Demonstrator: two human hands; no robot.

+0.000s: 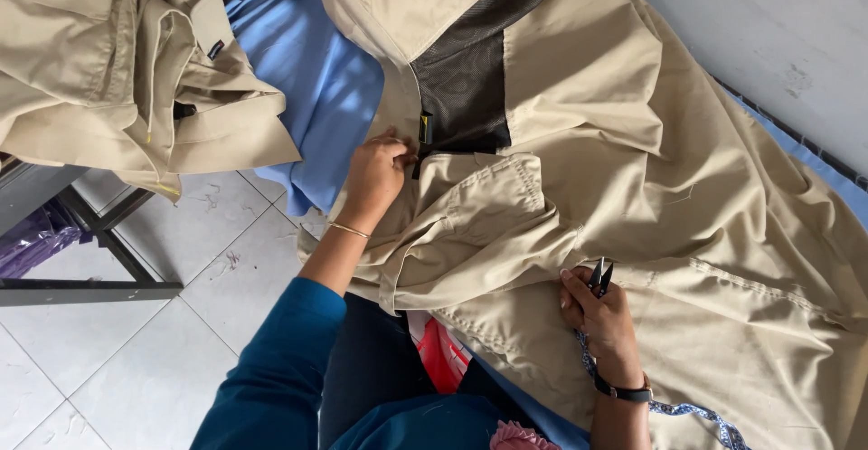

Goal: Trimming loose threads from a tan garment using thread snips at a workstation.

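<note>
Head view: my left hand point(378, 171) pinches the beige jacket point(633, 197) at its dark mesh panel point(466, 79), at 12 o'clock. My right hand point(601, 319), at 4 o'clock, is closed around small black snips point(600, 275). Bare tiled floor point(145, 350) lies at 8 o'clock.

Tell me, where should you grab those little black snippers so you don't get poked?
Best hold the thread snips low on the handle end, as the right hand does now, coming from behind and below. The two pointed black blades stick up out of the fist toward the beige jacket, so that tip end is probably the part to avoid.
</note>
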